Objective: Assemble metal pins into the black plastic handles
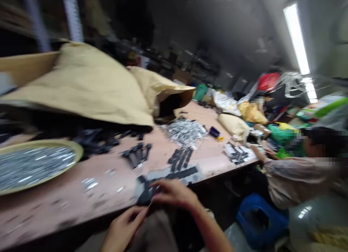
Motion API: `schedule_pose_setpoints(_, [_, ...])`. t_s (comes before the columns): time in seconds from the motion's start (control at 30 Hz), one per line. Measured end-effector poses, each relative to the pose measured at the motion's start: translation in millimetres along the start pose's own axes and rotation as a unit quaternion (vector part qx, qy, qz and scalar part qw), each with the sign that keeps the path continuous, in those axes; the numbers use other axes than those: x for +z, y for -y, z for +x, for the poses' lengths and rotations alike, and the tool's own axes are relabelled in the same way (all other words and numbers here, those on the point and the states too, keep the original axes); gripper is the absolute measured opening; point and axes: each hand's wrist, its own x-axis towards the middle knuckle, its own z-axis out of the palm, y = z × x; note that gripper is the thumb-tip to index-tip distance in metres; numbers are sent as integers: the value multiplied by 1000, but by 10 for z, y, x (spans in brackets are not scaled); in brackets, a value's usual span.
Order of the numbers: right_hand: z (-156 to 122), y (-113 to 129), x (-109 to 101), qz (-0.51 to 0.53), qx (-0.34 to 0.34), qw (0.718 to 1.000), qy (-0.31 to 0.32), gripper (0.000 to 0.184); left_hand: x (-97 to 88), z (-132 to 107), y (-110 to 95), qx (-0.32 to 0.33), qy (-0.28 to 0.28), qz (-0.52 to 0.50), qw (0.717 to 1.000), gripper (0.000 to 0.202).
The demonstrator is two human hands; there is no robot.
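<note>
At the table's front edge, my left hand [126, 226] is closed, thumb and fingertips pinching a thin, pale sliver [149, 205] too small and blurred to name. My right hand [174, 192] is beside it, fingers curled and closed at the edge of a flat black piece [145, 197]. That piece lies partly over a grey sheet [199, 174], and the fingers hide some of it. Another black strip [185, 173] rests on the sheet. Just behind are several dark strips in a row [181, 159] and several black parts with flared ends [136, 154].
A round tray [78, 150] of small metal pieces stands left. Behind are a metal heap [186, 132], large tan paper sacks [95, 81] and a dark blue cup [214, 132]. A co-worker [296, 172] sits at right, near a blue stool [244, 212].
</note>
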Motion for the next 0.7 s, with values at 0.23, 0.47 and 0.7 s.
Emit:
schedule_pose_setpoints(0.23, [1087, -263, 434, 30, 12, 993, -113, 22, -338, 154, -108, -69, -133, -252, 956, 62])
schedule_pose_setpoints(0.47, [1394, -22, 719, -210, -14, 977, 26, 22, -509, 265, -68, -68, -137, -313, 937, 53])
schedule_pose_setpoints(0.7, [1522, 28, 794, -215, -4, 977, 18, 17, -584, 378, -86, -85, -114, -322, 936, 58])
